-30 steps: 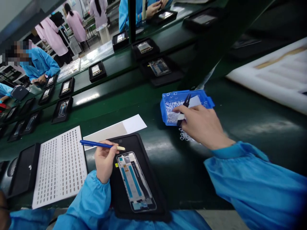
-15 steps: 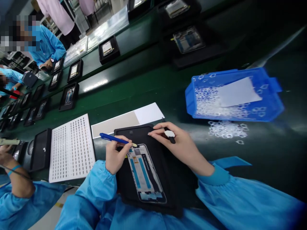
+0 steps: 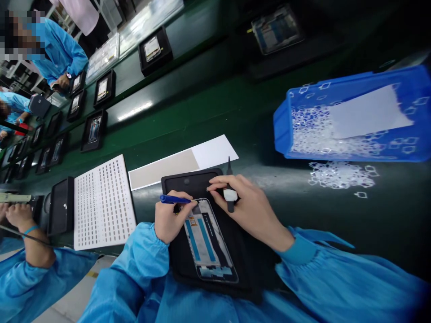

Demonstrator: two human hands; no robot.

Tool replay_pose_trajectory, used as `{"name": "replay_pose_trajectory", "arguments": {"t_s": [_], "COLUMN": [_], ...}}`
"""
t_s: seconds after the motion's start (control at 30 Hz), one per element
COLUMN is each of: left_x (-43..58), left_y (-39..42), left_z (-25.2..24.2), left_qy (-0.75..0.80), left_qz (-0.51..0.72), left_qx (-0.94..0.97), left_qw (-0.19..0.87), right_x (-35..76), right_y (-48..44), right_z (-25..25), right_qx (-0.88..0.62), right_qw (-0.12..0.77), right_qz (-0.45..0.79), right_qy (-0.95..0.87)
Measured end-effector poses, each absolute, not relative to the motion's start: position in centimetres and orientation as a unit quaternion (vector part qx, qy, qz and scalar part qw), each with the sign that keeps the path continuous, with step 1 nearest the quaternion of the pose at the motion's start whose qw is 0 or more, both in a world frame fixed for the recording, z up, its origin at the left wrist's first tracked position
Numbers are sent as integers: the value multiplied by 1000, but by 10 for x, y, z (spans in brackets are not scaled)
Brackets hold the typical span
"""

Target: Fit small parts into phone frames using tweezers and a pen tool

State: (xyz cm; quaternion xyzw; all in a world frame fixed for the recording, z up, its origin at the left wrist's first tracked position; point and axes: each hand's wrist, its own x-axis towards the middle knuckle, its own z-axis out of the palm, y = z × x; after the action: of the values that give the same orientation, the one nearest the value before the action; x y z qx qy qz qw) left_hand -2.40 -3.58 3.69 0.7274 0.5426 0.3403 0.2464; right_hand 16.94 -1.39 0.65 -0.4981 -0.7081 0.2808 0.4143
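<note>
My left hand (image 3: 171, 220) is closed in a pinch around a blue pen-shaped tool (image 3: 173, 199), its tip end hidden by the fingers at the top corner of an opened phone frame (image 3: 210, 242). The frame shows blue strips and a black panel and lies in a black tray (image 3: 175, 181). Over the tray's upper right, my right hand (image 3: 251, 202) holds a dark pointed tool with a white wrap (image 3: 230, 194), its thin tip facing away from me. Its thumb and index fingertip nearly meet at a tiny pale piece too small to name.
Right of the tray is a blue bin (image 3: 283, 130) of small clear rings, with a loose pile (image 3: 340, 175) before it. White card (image 3: 215, 150) lies behind the tray. Left are a perforated white board (image 3: 103, 206) and a co-worker's arm (image 3: 37, 237). Phone trays (image 3: 94, 130) line the bench.
The view has shifted, so the bin appears larger and farther right. My left hand has tilted the blue tool, hiding its pale tip. The dark tool in my right hand now stands more upright.
</note>
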Motion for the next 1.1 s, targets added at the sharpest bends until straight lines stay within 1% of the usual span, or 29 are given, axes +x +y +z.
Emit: {"name": "replay_pose_trajectory", "arguments": {"t_s": [0.2,0.37,0.57,0.63,0.7,0.77,0.83,0.87,1.0,1.07,1.1], "left_x": [-20,-19,-16,-16,-17,-18,-19,-19,-19,-19,-19], "left_y": [-33,-34,-33,-33,-33,-33,-33,-33,-33,-33,-33], "left_z": [36,38,40,39,38,37,36,36,35,35,35], "left_qy": [531,505,487,490,490,488,487,486,484,489,493], "left_qz": [330,310,258,245,239,240,246,250,271,281,287], "left_qx": [749,785,824,827,827,827,825,824,819,810,803], "left_qw": [218,182,127,127,137,145,150,150,149,161,173], "right_x": [164,163,165,178,200,227,255,267,292,289,285], "right_y": [-18,-19,-17,-18,-23,-30,-38,-42,-53,-57,-59], "right_z": [3,-1,5,11,16,16,13,11,14,23,29], "right_qx": [-479,-476,-473,-506,-571,-640,-675,-688,-741,-761,-763], "right_qw": [412,404,440,457,419,306,216,196,172,189,215], "right_qz": [255,259,240,196,111,30,3,-1,14,28,40], "right_qy": [-732,-737,-725,-705,-697,-704,-706,-699,-649,-620,-608]}}
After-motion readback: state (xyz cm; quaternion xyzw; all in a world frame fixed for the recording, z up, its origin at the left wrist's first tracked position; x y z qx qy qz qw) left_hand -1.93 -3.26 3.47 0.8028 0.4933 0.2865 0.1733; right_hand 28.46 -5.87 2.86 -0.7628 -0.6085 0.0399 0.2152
